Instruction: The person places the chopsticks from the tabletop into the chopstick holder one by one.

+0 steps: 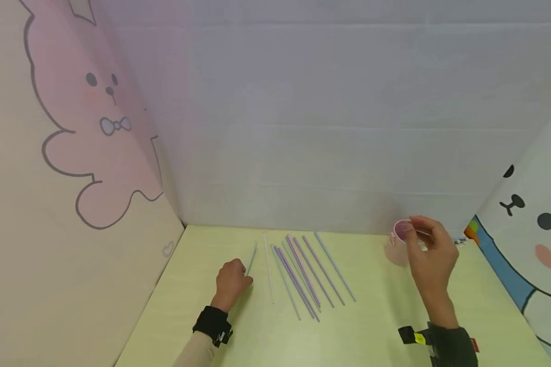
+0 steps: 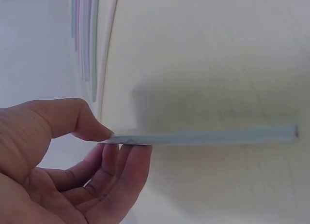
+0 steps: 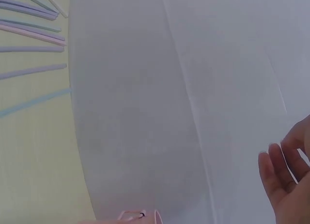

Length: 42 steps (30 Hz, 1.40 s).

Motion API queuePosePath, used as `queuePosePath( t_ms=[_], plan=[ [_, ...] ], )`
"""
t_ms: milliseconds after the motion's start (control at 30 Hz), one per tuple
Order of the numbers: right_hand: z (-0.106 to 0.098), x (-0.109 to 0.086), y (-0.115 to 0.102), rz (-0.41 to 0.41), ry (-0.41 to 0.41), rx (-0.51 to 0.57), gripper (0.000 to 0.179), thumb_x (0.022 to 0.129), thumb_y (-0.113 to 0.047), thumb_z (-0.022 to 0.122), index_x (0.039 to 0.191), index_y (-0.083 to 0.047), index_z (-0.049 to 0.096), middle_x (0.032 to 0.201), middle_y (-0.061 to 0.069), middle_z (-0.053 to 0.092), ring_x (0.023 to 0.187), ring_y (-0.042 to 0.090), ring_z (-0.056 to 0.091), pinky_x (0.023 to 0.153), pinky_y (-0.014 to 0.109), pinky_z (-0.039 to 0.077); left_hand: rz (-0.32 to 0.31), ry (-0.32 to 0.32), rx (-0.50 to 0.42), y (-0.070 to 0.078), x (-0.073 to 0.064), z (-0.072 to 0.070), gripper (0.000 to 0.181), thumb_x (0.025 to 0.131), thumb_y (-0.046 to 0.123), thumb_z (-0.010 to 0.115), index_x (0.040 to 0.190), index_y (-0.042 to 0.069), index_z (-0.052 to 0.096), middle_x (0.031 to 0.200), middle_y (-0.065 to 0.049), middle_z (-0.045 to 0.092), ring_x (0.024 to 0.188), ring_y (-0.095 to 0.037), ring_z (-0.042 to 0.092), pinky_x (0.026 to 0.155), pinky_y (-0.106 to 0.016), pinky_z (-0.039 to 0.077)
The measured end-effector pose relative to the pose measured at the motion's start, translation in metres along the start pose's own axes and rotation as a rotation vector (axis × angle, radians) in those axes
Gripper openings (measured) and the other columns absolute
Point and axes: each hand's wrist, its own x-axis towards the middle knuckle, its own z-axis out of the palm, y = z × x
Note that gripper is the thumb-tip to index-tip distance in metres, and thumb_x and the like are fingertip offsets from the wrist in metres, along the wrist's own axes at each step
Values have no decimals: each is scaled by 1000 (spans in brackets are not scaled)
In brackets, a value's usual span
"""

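Note:
My left hand [image 1: 232,281] is at the left of the table and pinches a pale blue straw [image 2: 218,136] between thumb and fingers. In the left wrist view the straw points away to the right, its near end by the thumb tip. My right hand [image 1: 433,255] is raised beside and over a pink mug [image 1: 397,250], which it partly covers in the head view. Its fingers [image 3: 276,168] are loosely bent, with nothing seen between them in the right wrist view. Only the rim of the mug [image 3: 158,217] shows at the bottom there.
Several purple, blue, green and pink straws [image 1: 319,270] lie side by side on the yellow table [image 1: 367,326]. A pale pink straw [image 1: 269,270] is closest to the left hand. Behind stands a pale wall [image 1: 294,127], with cartoon-printed side walls [image 1: 119,168].

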Motion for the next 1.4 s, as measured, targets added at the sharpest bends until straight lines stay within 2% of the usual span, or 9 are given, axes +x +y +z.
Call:
queuePosePath(
  t_ms=[67, 167, 433, 567, 733, 967, 1100, 1267, 1400],
  plan=[
    [6, -1, -4, 1, -32, 36, 26, 81, 11, 69, 106, 4, 71, 95, 20, 70, 87, 5, 65, 78, 7, 49, 21, 25, -19, 3, 3, -2, 12, 65, 5, 68, 66, 7, 56, 58, 0, 48, 49, -15, 43, 39, -26, 32],
    [17, -6, -7, 20, -71, 71, 25, 80, 10, 71, 104, 3, 72, 93, 17, 71, 84, 7, 66, 76, 7, 49, 30, 36, -54, 12, 6, -5, 14, 66, 9, 69, 77, 4, 63, 63, -2, 57, 53, -17, 50, 43, -28, 39],
    [53, -31, -17, 14, -197, 174, 26, 79, 15, 70, 103, 5, 70, 91, 19, 70, 83, 14, 66, 74, 8, 51, 151, 39, -164, 40, 3, -8, 20, 70, 10, 70, 90, 5, 66, 73, 0, 62, 51, -12, 46, 47, -26, 37],
    [66, -41, -37, 23, -267, 229, 27, 78, 19, 68, 103, 8, 68, 91, 22, 69, 82, 23, 66, 73, 9, 51, 263, 97, -219, 53, 0, -9, 19, 73, 7, 68, 91, 10, 65, 77, -3, 65, 45, -9, 40, 44, -23, 31],
    [80, -48, -61, 71, -341, 284, 24, 81, 16, 67, 104, 9, 66, 91, 25, 68, 81, 35, 65, 73, 11, 52, 386, 178, -259, 70, -2, -10, 20, 76, 7, 67, 94, 15, 63, 81, 1, 65, 51, -3, 49, 47, -22, 42],
    [101, -63, -64, 80, -439, 344, 27, 86, 6, 68, 112, 3, 66, 100, 18, 68, 91, 28, 65, 76, 15, 53, 556, 227, -320, 89, -4, -10, 20, 79, 7, 67, 99, 9, 62, 86, -1, 63, 64, -6, 58, 55, -22, 53],
    [108, -70, -69, 132, -475, 413, 29, 87, 0, 70, 116, -2, 65, 104, 11, 67, 94, 24, 64, 77, 19, 55, 607, 246, -363, 98, -7, -10, 22, 79, 6, 67, 100, 8, 61, 88, -1, 62, 67, -8, 59, 56, -21, 55],
    [112, -74, -77, 134, -511, 500, 27, 88, 0, 69, 114, 3, 64, 103, 17, 67, 92, 28, 65, 77, 24, 56, 667, 253, -389, 105, -9, -8, 22, 80, 4, 67, 100, 9, 61, 90, -2, 63, 69, -11, 61, 57, -23, 56],
    [114, -75, -80, 145, -490, 535, 21, 86, 5, 68, 107, 7, 64, 99, 20, 66, 88, 32, 65, 76, 23, 57, 695, 251, -396, 109, -10, -5, 21, 79, 3, 68, 99, 8, 61, 90, -3, 63, 68, -11, 62, 58, -24, 57]
  ],
)
